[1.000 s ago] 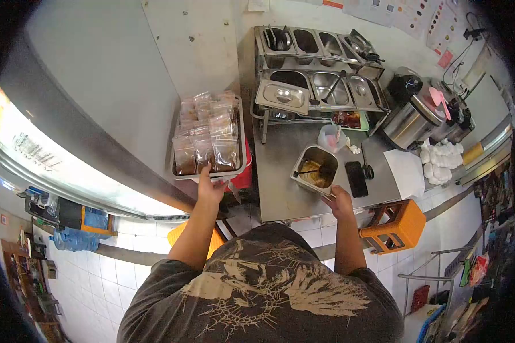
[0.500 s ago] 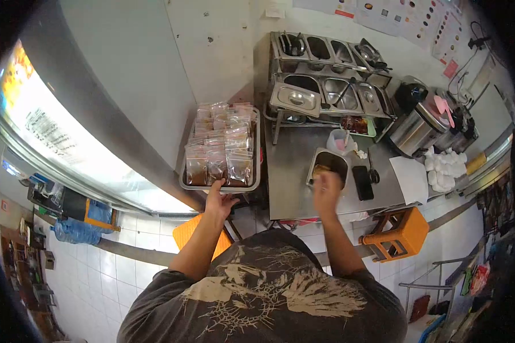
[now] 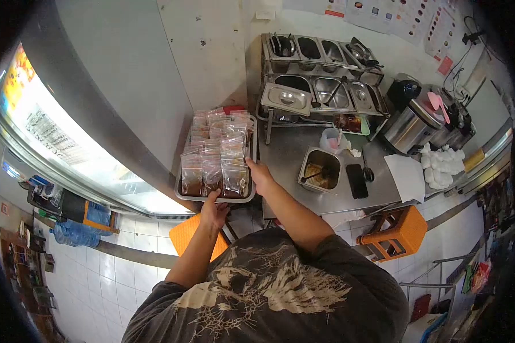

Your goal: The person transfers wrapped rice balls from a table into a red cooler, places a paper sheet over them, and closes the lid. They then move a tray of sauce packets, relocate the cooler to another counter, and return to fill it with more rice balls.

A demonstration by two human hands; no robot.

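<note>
A metal tray (image 3: 253,146) stands between the fridge side and the worktop, filled with rows of small zip bags (image 3: 202,173) of dark brown contents. My left hand (image 3: 213,211) grips the tray's near rim, thumb on top and the other fingers partly hidden below. On its right rim my right hand (image 3: 260,175) has closed, with the thumb over the edge. To the right, a steel container (image 3: 336,169) on the worktop holds some brown contents and a dark-handled utensil (image 3: 316,175).
On the steel worktop (image 3: 286,171) are a black phone (image 3: 357,182), scissors (image 3: 368,167), a plastic cup (image 3: 333,140) and white paper (image 3: 404,178). Behind them stands a rack of steel pans (image 3: 331,91). Orange stools (image 3: 403,228) stand below. A glass-front fridge (image 3: 68,137) is at left.
My right hand has left the steel container and moved left onto the tray's right rim. A utensil now shows in the container. My left hand stays on the near rim.
</note>
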